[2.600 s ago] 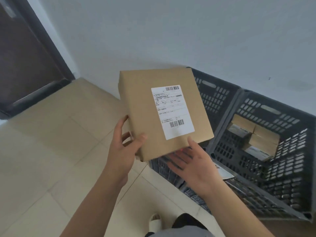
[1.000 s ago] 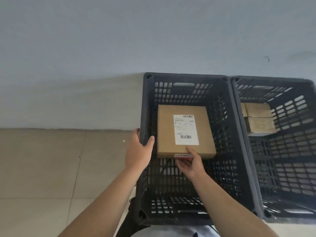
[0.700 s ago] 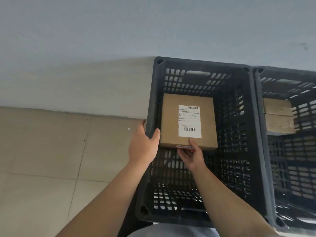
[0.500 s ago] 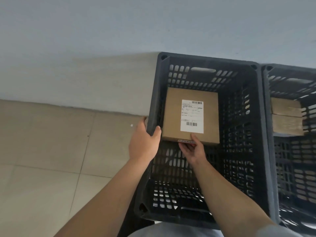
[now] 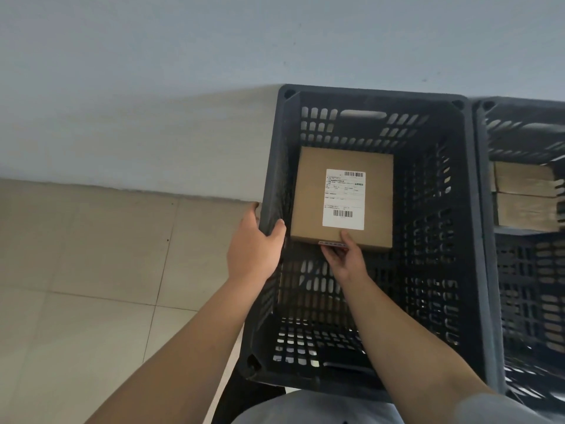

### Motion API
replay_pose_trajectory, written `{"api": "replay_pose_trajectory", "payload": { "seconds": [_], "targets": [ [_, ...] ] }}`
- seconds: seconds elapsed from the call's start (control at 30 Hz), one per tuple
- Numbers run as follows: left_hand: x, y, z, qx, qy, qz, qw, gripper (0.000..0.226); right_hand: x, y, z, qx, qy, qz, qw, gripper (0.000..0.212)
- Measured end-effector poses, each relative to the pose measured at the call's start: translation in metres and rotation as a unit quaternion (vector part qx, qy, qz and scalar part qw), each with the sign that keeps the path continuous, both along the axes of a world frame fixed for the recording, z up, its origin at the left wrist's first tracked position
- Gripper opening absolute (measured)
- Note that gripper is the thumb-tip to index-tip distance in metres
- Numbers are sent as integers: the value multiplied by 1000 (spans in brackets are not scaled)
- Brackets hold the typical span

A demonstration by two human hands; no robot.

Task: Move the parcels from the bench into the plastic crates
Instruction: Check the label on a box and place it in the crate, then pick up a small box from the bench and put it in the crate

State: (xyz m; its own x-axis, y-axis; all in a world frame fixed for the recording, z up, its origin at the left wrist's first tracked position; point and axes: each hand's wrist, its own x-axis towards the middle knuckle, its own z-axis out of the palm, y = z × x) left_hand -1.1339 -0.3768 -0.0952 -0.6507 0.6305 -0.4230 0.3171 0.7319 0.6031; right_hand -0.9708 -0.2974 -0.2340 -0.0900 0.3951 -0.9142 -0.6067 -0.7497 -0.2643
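**Parcel being lowered into the left crate**

A person leans over a dark slatted plastic crate standing against a pale wall. Their left hand grips the crate's left rim, fingers curled over the edge. Their right hand reaches inside and pinches the near edge of a parcel, thumb on top.

To finish well, it seems best to lower the parcel until it sits flat on the crate floor, then let go and draw the hand straight up, clear of the walls.

The parcel is a flat brown cardboard box, label up; the white label carries two barcodes. It sits toward the crate's far wall. To the crate's right, a second crate holds more brown parcels.
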Motion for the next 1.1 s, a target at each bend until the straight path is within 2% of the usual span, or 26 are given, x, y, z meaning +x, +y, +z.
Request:
{"api": "replay_pose_trajectory", "payload": {
  "seconds": [0.2, 0.33, 0.43, 0.6, 0.77, 0.93, 1.0, 1.1],
  "targets": [
    [0, 0, -1, 2, 2, 5, 1000, 57, -1, -2, 3, -14, -26, -3, 1000, 45],
    [-2, 0, -3, 2, -2, 6, 1000, 57, 0, -1, 17, -23, -41, 46, 998, 50],
    [-1, -1, -1, 6, -20, 6, 1000, 61, -1, -1, 40, -31, -68, 100, 992, 60],
    [-2, -3, 4, 22, -60, -9, 998, 66, 14, -15, 87, -33, -60, 74, 995, 68],
    [-6, -3, 4, 62, -136, -11, 989, 71, 29, -50, 143, 12, -64, 50, 997, 64],
    [-11, -2, -2, 111, -217, 17, 970, 81, 36, -98, 185, 59, -102, 22, 993, 51],
    [-13, -2, -2, 110, -216, 12, 970, 85, 34, -116, 198, 72, -136, 14, 988, 44],
    [-16, -5, 5, 70, -136, -33, 988, 94, 32, -139, 218, 86, -188, 13, 978, 33]
  ]
}}
